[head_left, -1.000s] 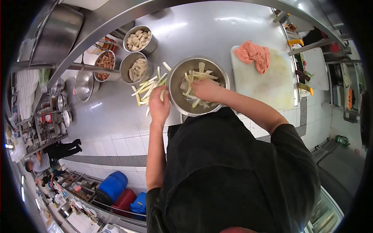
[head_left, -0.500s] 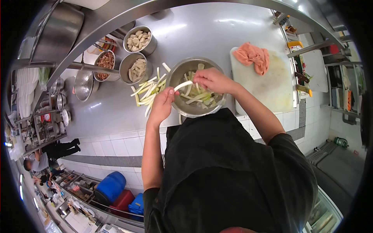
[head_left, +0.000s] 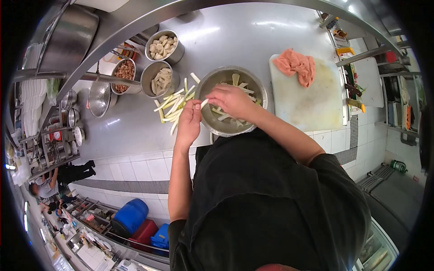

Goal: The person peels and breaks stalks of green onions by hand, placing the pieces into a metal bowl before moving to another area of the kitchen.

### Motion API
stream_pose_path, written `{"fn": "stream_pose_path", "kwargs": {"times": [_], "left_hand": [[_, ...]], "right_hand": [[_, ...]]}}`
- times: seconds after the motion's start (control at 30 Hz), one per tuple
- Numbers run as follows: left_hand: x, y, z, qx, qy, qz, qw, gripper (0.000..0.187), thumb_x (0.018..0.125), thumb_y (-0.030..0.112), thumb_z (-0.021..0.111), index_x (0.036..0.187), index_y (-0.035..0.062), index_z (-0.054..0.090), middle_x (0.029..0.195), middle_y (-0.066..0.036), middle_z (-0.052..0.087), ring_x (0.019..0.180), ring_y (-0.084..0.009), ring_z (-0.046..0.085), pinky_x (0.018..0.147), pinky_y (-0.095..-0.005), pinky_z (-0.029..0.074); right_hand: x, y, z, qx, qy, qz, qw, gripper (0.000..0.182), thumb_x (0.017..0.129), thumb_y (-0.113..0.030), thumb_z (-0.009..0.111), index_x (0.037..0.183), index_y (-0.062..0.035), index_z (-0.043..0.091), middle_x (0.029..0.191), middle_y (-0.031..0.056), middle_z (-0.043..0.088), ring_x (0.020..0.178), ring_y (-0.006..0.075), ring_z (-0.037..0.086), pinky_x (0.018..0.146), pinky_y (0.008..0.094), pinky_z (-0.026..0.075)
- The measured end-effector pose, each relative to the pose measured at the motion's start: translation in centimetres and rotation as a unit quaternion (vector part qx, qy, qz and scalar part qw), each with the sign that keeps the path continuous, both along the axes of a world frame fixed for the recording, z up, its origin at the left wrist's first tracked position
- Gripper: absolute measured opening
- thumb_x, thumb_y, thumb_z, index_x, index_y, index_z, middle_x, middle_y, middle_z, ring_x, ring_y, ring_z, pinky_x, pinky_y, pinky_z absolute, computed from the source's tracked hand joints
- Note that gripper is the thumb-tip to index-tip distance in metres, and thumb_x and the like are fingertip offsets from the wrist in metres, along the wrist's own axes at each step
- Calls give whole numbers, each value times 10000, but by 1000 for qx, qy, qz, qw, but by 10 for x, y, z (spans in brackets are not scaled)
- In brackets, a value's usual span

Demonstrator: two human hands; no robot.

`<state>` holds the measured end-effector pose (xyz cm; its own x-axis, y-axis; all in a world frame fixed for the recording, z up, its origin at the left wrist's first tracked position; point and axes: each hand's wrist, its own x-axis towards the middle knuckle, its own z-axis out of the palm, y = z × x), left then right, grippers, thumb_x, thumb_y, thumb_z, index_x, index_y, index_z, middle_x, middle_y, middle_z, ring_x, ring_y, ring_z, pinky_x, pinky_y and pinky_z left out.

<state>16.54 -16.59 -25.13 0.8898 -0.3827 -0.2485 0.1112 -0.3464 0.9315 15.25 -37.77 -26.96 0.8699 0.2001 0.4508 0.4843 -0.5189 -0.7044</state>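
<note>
A white scallion stalk (head_left: 205,103) is held between both hands over the left rim of a steel bowl (head_left: 261,118). My left hand (head_left: 190,119) pinches its left end just outside the bowl. My right hand (head_left: 229,103) reaches across the bowl with fingers closed on the stalk's other end. Cut scallion pieces (head_left: 244,86) and limp peelings lie in the bowl, partly hidden under my right hand. Left of the bowl, a loose pile of pale scallion stalks (head_left: 174,106) rests on the steel counter (head_left: 135,137).
Steel pots hold pale round chunks (head_left: 163,46), pale strips (head_left: 162,82) and diced reddish meat (head_left: 124,74). A strainer (head_left: 99,97) sits left. To the right, a pink cloth (head_left: 294,67) lies on a white cutting board (head_left: 312,106). A metal rail (head_left: 181,12) arches above; another person (head_left: 49,183) stands far left.
My right hand has moved left across the bowl, closer to my left hand. Less of the held stalk shows between them. My left hand stays near the rim.
</note>
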Motion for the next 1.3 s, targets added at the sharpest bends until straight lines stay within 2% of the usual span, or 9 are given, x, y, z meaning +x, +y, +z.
{"fn": "stream_pose_path", "kwargs": {"times": [0.13,0.43,0.53,0.63,0.83,0.9,1.03,1.13,1.3], "left_hand": [[2,-2,10,23,-11,-17,1000,242,1101,235,492,1118,30,620,705,-33,528,639,-139,495,604,-303,418],[-2,-11,35,98,-149,-98,979,190,1065,176,540,1177,43,616,834,-158,672,758,-289,642,709,-369,497],[-3,-7,35,68,-122,-97,985,191,1067,161,538,1202,44,608,830,-136,664,740,-268,620,714,-362,493],[5,16,7,14,-184,-3,983,202,1073,147,520,1225,41,600,864,-120,665,755,-245,608,726,-353,491],[21,83,-65,194,-177,110,958,297,1021,91,557,1307,29,607,1075,-204,683,1003,-344,664,910,-405,512],[15,75,-46,304,-250,80,916,367,965,63,612,1331,28,609,1181,-239,663,1115,-421,632,969,-463,497],[8,47,-21,220,-308,74,923,317,919,32,645,1235,26,668,1214,-228,657,1121,-431,615,980,-481,486],[4,21,-10,184,-330,-15,926,222,913,1,634,1121,23,709,1161,-193,682,1079,-407,633,962,-461,489],[7,-9,-15,134,-219,-26,966,295,921,-78,561,1169,12,693,1137,-200,700,1031,-399,674,900,-426,535]], "right_hand": [[-4,-9,-2,-57,-14,29,998,165,955,-187,688,1025,-38,702,903,129,674,860,338,658,748,426,539],[0,-22,15,152,292,9,944,124,969,-112,646,1033,-10,677,882,134,713,811,346,682,724,410,524],[2,-35,-16,116,280,-17,953,134,944,-54,627,1058,-29,693,927,109,712,870,342,692,762,432,540],[-4,-45,-43,-177,122,-159,964,215,887,-7,632,1082,-57,708,989,93,699,944,337,693,800,448,560],[-18,-17,-54,-245,216,53,944,321,815,-31,658,1127,-91,702,968,147,703,886,372,711,771,479,580],[-16,-10,-82,-434,193,137,869,314,810,-46,657,1120,-66,700,960,150,704,881,352,720,717,469,575],[-14,-24,-75,-361,264,111,888,159,849,-119,653,995,-92,709,1033,134,700,941,309,691,859,460,532],[-12,-36,-25,-316,8,-125,940,164,767,-50,672,926,-32,709,1004,171,695,1038,310,699,795,450,559],[-7,0,-41,-334,247,58,908,189,811,-89,662,982,-43,727,997,179,719,987,332,719,782,455,580]]}}
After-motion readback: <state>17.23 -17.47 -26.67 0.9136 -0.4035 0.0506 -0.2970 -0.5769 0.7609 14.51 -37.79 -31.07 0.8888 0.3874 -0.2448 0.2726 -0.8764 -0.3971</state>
